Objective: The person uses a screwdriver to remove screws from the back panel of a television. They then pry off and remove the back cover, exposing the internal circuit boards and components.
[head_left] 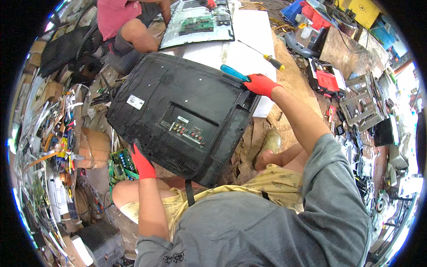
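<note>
A black flat-screen television (151, 111) lies tilted across my lap, its back cover facing up with a row of coloured sockets. My left hand (143, 162), in a red and black glove, grips its near left edge, with the thumb on top and the other fingers hidden beneath. At the far right edge, my right hand (262, 85), also gloved in red, is closed on the television's rim. That same hand holds a blue screwdriver (234, 72) against the casing; the handle shows, and I cannot see its shaft.
Beyond, a co-worker in a pink shirt (116, 18) works at an opened panel (199, 24) with a green board. A yellow and black screwdriver (272, 61) lies on white sheeting (249, 46). Scrap (58, 147), circuit boards (122, 165) and a red-black toolbox (326, 79) surround me.
</note>
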A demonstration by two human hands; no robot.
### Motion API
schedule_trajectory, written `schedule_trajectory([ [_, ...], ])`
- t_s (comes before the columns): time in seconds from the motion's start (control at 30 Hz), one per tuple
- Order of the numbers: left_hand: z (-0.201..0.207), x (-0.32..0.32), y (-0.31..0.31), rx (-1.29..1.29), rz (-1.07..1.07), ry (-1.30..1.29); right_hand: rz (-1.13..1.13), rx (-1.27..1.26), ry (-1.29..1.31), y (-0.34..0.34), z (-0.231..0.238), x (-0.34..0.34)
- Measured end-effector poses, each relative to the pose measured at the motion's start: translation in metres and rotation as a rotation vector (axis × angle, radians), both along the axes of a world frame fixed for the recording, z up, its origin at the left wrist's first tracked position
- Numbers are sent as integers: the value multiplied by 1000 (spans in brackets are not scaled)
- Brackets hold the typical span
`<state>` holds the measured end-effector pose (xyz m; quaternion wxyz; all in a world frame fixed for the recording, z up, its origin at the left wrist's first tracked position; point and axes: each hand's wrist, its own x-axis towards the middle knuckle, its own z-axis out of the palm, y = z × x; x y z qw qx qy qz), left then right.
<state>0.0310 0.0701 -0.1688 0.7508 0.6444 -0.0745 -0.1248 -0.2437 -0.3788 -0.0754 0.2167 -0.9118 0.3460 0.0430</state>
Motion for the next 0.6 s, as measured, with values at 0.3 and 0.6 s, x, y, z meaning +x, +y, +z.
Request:
schedule_trajectory([
  [0.3, 73, -59, -24, 1072, 549, -736, -230, 654, -493, 23, 109, -76],
  [0.6, 131, -136, -142, 397, -746, -561, 53, 819, -957, 84, 62, -64],
])
